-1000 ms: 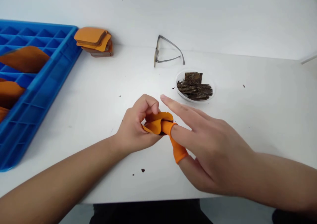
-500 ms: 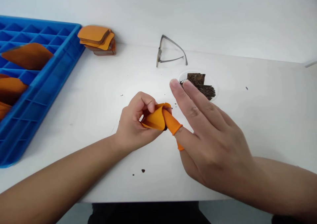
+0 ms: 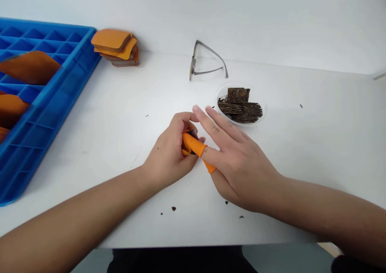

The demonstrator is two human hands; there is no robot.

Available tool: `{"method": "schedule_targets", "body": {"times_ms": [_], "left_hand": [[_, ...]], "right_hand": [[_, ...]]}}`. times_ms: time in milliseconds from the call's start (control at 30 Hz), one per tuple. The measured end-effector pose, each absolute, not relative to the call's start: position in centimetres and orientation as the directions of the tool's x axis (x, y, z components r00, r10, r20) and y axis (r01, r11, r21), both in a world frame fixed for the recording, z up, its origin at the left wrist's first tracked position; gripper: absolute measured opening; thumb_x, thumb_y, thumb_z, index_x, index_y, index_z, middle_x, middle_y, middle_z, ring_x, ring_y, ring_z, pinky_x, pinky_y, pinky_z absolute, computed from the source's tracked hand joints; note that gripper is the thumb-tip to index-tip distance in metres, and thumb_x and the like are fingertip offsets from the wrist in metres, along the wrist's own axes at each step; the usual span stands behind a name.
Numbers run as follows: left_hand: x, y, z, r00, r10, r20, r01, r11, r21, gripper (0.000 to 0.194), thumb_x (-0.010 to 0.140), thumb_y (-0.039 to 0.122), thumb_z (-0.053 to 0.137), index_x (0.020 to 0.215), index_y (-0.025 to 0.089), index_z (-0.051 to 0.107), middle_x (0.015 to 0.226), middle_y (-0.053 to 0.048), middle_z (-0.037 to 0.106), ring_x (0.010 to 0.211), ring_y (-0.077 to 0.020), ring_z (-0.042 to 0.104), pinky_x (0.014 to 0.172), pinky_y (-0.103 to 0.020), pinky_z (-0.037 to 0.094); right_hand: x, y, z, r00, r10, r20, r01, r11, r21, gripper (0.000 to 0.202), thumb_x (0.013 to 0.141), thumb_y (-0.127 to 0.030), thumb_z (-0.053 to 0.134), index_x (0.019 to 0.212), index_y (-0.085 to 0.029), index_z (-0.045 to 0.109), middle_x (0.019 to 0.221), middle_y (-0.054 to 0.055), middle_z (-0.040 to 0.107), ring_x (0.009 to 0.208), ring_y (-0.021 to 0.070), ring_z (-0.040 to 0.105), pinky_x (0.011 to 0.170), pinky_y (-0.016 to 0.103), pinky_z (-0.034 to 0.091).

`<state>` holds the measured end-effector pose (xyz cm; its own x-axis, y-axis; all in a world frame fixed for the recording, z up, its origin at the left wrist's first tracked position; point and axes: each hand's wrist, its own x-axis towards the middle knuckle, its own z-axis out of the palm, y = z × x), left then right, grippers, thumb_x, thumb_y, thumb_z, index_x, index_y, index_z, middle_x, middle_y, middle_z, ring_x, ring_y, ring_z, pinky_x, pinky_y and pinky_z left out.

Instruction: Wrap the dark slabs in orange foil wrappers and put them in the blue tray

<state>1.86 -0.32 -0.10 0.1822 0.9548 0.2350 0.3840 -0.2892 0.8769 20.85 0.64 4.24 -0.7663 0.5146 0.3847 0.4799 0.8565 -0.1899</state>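
My left hand [image 3: 164, 154] is closed around a small orange paper pouch [image 3: 186, 149], its mouth turned towards my right hand. Orange finger cots [image 3: 196, 145] cover the index finger and thumb of my right hand [image 3: 238, 160]. Those two fingertips press together into the pouch's mouth, while the other fingers stretch out over my left hand. Something dark shows beside and beneath the index finger; most of it is hidden. Just beyond my right hand, a clear round dish [image 3: 259, 118] holds dark brown, thin square pieces [image 3: 243, 110], several of them stacked in a row.
At the left stands a blue divided crate [image 3: 64, 84] with orange pouches [image 3: 31, 68] in some compartments. Behind it lies a stack of orange pouches [image 3: 114, 44]. Folded-open glasses [image 3: 208, 60] rest near the wall. Dark crumbs [image 3: 173, 208] are scattered on the white table [image 3: 135, 220].
My right hand has moved left and its covered fingertips sit deeper in the pouch. My left fingers have curled further over the pouch. More of the dish now shows.
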Motion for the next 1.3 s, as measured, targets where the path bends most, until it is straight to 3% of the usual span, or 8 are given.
{"method": "schedule_targets", "body": {"times_ms": [233,400,467,633,767,933,1133,1300], "left_hand": [[1.8,0.1,-0.3,0.264,0.939,0.221,0.280,-0.293,0.914,0.056,0.071,0.005,0.059,0.119,0.026,0.039,0.089,0.002,0.055,0.075,-0.0122,0.060,0.056,-0.023,0.049],[2.0,0.1,-0.4,0.239,0.953,0.188,0.258,-0.249,0.933,0.055,0.071,0.006,0.062,0.117,0.027,0.041,0.088,0.004,0.052,0.069,-0.0095,0.055,0.056,-0.023,0.045],[2.1,0.1,-0.5,0.243,0.951,0.194,0.263,-0.257,0.930,0.055,0.071,0.004,0.062,0.117,0.027,0.042,0.086,0.005,0.050,0.066,-0.0079,0.052,0.056,-0.021,0.043],[2.0,0.2,-0.7,0.249,0.942,0.226,0.241,-0.287,0.927,0.055,0.071,0.003,0.061,0.116,0.026,0.043,0.081,0.007,0.047,0.064,-0.0061,0.047,0.055,-0.019,0.040],[2.0,0.2,-0.6,0.276,0.923,0.267,0.231,-0.334,0.914,0.053,0.072,0.001,0.059,0.117,0.025,0.046,0.076,0.008,0.042,0.062,-0.0062,0.044,0.054,-0.019,0.039],[1.9,0.0,0.1,0.218,0.939,0.267,0.378,-0.333,0.864,0.056,0.071,0.005,0.064,0.122,0.026,0.052,0.091,0.002,0.057,0.076,-0.0110,0.059,0.067,-0.025,0.052],[1.1,0.4,1.5,0.193,0.965,0.175,0.659,-0.260,0.706,0.050,0.074,0.019,0.068,0.122,0.029,0.061,0.103,-0.003,0.075,0.094,-0.0231,0.070,0.073,-0.034,0.057],[0.5,1.3,1.7,0.293,0.939,0.181,0.780,-0.344,0.522,0.021,0.080,0.024,0.065,0.100,0.025,0.070,0.093,-0.003,0.076,0.083,-0.0238,0.070,0.073,-0.035,0.056]], "right_hand": [[20.8,1.1,3.8,-0.784,0.520,0.339,0.413,0.845,-0.340,0.036,0.085,0.004,0.042,0.102,-0.012,0.069,0.164,0.023,0.038,0.153,0.0353,0.037,0.120,0.051,0.045],[20.8,1.4,4.0,-0.792,0.580,0.192,0.458,0.772,-0.442,0.030,0.082,0.004,0.043,0.090,-0.015,0.065,0.171,0.021,0.022,0.161,0.0375,0.008,0.126,0.061,0.031],[20.7,1.6,4.4,-0.802,0.584,0.121,0.466,0.740,-0.484,0.031,0.081,0.004,0.041,0.087,-0.016,0.063,0.171,0.021,0.021,0.161,0.0344,0.000,0.128,0.062,0.026],[20.3,2.1,4.9,-0.796,0.601,-0.075,0.504,0.589,-0.632,0.031,0.086,0.001,0.038,0.086,-0.019,0.062,0.174,0.012,0.015,0.161,0.0262,-0.008,0.131,0.059,0.020],[20.5,2.4,4.6,-0.790,0.588,-0.176,0.516,0.481,-0.709,0.033,0.092,-0.004,0.038,0.087,-0.022,0.065,0.171,0.003,0.027,0.161,0.0229,-0.011,0.132,0.057,0.017],[20.9,2.6,4.3,-0.802,0.581,-0.141,0.504,0.531,-0.681,0.035,0.091,-0.001,0.041,0.088,-0.023,0.067,0.166,0.000,0.037,0.162,0.0268,-0.005,0.131,0.062,0.021],[21.0,2.6,4.5,-0.773,0.632,-0.056,0.540,0.609,-0.580,0.036,0.093,-0.001,0.041,0.095,-0.023,0.069,0.168,0.004,0.034,0.161,0.0309,0.002,0.128,0.063,0.030],[21.2,2.2,4.4,-0.740,0.672,0.012,0.586,0.654,-0.479,0.023,0.091,-0.003,0.046,0.087,-0.017,0.064,0.172,0.013,0.022,0.161,0.0395,0.001,0.124,0.070,0.029]]}}
